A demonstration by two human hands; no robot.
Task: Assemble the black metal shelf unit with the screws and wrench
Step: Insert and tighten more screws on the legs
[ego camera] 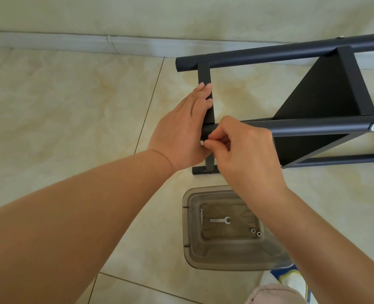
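Pale glossy floor tiles fill the frame, with a black metal shelf unit (313,102) lying on its side at upper right. At centre, the left hand (181,126) wraps its fingers around a flat crossbar (206,97), while the right hand (243,154) pinches something tiny, probably a screw, at a tube's end (208,131). Below, a clear plastic tub (232,260) holds the wrench (220,220), a long screw (201,215) and two nuts (255,232). If the crossbar hole drifts off line, the screw could cross-thread or drop
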